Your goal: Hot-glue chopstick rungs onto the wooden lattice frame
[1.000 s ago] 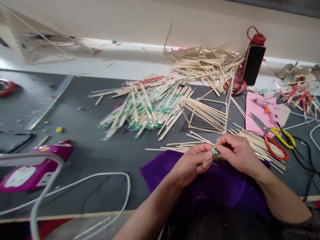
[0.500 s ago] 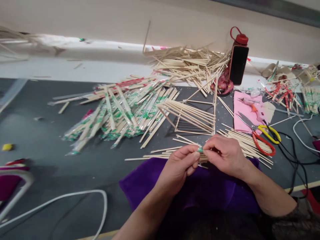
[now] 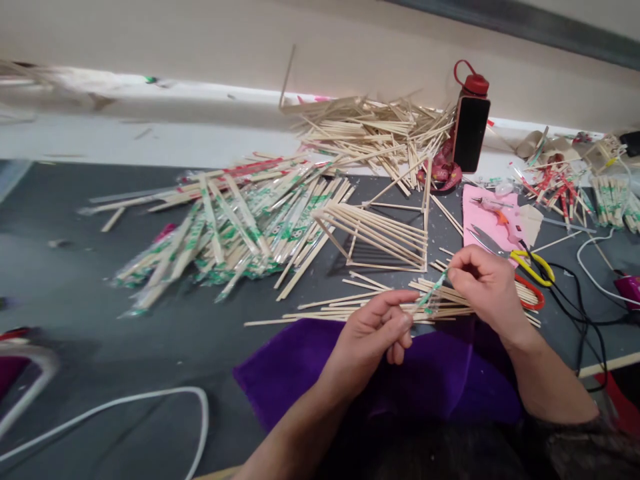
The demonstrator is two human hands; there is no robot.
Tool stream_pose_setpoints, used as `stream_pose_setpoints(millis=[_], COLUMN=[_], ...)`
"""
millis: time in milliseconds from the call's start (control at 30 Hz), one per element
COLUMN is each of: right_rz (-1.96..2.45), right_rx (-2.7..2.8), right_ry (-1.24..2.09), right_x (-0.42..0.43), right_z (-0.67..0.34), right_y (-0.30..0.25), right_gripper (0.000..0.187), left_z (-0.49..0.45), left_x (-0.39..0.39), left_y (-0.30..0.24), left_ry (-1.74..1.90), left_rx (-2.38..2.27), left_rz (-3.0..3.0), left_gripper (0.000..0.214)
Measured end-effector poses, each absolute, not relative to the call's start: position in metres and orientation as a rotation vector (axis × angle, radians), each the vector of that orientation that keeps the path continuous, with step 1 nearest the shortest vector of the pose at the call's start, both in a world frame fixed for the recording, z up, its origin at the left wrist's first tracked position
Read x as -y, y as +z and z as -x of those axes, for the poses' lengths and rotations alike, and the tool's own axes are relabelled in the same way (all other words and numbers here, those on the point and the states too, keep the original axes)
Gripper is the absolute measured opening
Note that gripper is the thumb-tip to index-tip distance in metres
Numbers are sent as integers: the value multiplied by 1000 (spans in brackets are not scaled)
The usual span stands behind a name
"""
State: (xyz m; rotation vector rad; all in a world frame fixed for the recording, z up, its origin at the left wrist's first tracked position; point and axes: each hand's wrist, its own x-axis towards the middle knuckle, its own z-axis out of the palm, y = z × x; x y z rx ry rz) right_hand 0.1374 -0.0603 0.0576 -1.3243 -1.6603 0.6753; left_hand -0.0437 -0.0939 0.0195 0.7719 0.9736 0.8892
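Observation:
My right hand (image 3: 483, 283) pinches the upper end of a crinkled clear-and-green plastic wrapper (image 3: 434, 293). The wrapper slants down toward my left hand (image 3: 375, 333), whose index finger points at its lower end; whether it touches cannot be made out. That hand's thumb and index finger are apart, its other fingers loosely bent, with nothing seen between them. Below and around the wrapper lie loose wooden chopsticks (image 3: 345, 310). Beyond my hands stands a frame built of chopsticks (image 3: 377, 233), with slanting parallel sticks across it. A purple cloth (image 3: 295, 360) lies under my wrists.
Wrapped chopsticks (image 3: 240, 233) are heaped at left, bare ones (image 3: 375, 127) at the back. A red-capped bottle (image 3: 475, 85) stands behind a phone (image 3: 471, 133). At right are scissors (image 3: 533, 263), a glue gun (image 3: 505, 220) on pink paper (image 3: 475, 207), and cables (image 3: 585, 320).
My hands have moved apart, the right one going up and to the right. The green wrapper, bunched between both hands before, now stretches out from my right fingers.

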Motion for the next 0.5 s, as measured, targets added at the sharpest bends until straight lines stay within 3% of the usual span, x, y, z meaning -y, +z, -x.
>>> stream_pose_setpoints(millis=[267,400,500], right_rz=[1534,1739,1806], right_rx=[1596,1443,1404], right_ry=[511,443,384], right_x=[-7,-80,-119], right_z=[-206,-247,-265], right_y=[94,91,75], right_gripper=[5,38,47], left_z=[44,44,45], left_x=[99,97,96], left_y=[23,22,22], left_ry=[876,787,770], left_rx=[-952,-1021,-1045], left_rz=[-891,-949,-937], left_gripper=[37,23,22])
